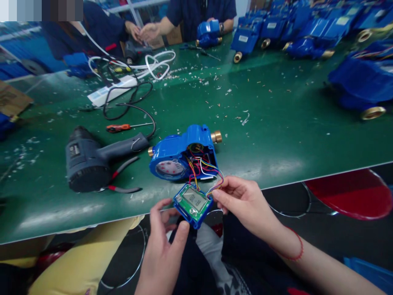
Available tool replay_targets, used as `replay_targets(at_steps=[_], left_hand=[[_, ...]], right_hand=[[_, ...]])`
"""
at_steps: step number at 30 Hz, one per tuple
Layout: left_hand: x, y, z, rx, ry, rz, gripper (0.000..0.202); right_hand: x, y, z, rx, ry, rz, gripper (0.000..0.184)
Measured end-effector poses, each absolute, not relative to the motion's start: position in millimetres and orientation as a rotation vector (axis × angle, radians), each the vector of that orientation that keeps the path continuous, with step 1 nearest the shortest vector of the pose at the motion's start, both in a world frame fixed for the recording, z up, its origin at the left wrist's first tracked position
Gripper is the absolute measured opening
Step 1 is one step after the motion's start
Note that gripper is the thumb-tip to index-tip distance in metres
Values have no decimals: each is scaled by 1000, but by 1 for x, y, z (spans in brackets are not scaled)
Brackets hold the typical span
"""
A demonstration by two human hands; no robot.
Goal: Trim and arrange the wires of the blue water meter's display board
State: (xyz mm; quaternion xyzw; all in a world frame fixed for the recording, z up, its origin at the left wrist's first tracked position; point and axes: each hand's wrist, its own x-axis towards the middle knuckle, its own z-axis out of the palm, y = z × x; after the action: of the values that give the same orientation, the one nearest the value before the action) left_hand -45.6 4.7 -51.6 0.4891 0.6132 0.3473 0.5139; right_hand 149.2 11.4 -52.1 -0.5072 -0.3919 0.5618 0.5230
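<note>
**Display module held off the table edge, wired to the open meter**

We hold a small blue-framed display module with a green circuit board and a grey screen (193, 203) just past the near edge of the green-topped work table (276, 123), above our lap. Our left hand (164, 250) grasps the display module from below, with the thumb under its near corner and the index finger curled at its left edge. Our right hand (244, 200) is closed in a pinch on the bundle of thin coloured wires (204, 166), right where they meet the module's right side. A red string bracelet (294, 248) sits on that wrist.

The coloured wires run up from the module into the open cavity of a blue plastic meter body with brass end fittings (181, 153), which lies on the table close to the edge, with its round dial facing us.

To the left of the meter body lies a dark grey heat gun (92, 162), with red-handled pliers (123, 182) just beside its nozzle end and an orange-handled screwdriver (121, 128) behind its grip. Farther back is a white power strip (110, 91) among loose cables. More blue meters (276, 28) are lined up along the far right of the table. Across from us, a co-worker's hands (144, 30) rest near the far edge. A red round stool (353, 194) stands beside us on the right.
</note>
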Motion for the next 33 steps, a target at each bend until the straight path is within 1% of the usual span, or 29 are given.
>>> replay_targets(at_steps=[2,4,5,7,9,11,13,15,18,20,23,28,30,33], left_hand=[[-43,9,-45,1540,1646,1049,43],[-34,18,-34,1825,1567,1175,30],[-28,25,-29,1901,1440,1094,26],[-14,39,-23,1914,1209,829,25],[-3,52,-21,1866,1132,643,19],[3,61,-23,1828,1136,566,12],[4,65,-24,1811,1149,545,14],[2,66,-25,1801,1171,537,17],[-2,64,-26,1761,1210,558,17],[-3,63,-26,1736,1214,569,19],[-2,62,-28,1722,1206,574,19],[0,60,-29,1757,1187,573,19],[1,60,-27,1766,1167,583,16],[1,60,-24,1743,1153,582,13]], right_hand=[[152,12,-52,-1230,-960,1340,19],[153,12,-53,-1233,-989,1337,20],[154,12,-53,-1230,-1003,1337,21],[153,12,-54,-1223,-1016,1334,21],[152,12,-56,-1218,-1008,1327,22],[153,12,-56,-1222,-1006,1322,22],[157,11,-56,-1260,-1039,1280,20],[167,11,-54,-1351,-1102,1125,17],[188,11,-53,-1508,-1121,748,17],[198,10,-52,-1564,-1062,623,19],[194,7,-52,-1544,-1034,724,21],[160,7,-53,-1280,-1060,1149,16],[151,9,-54,-1251,-1006,1195,15],[148,12,-55,-1278,-979,1174,14]])
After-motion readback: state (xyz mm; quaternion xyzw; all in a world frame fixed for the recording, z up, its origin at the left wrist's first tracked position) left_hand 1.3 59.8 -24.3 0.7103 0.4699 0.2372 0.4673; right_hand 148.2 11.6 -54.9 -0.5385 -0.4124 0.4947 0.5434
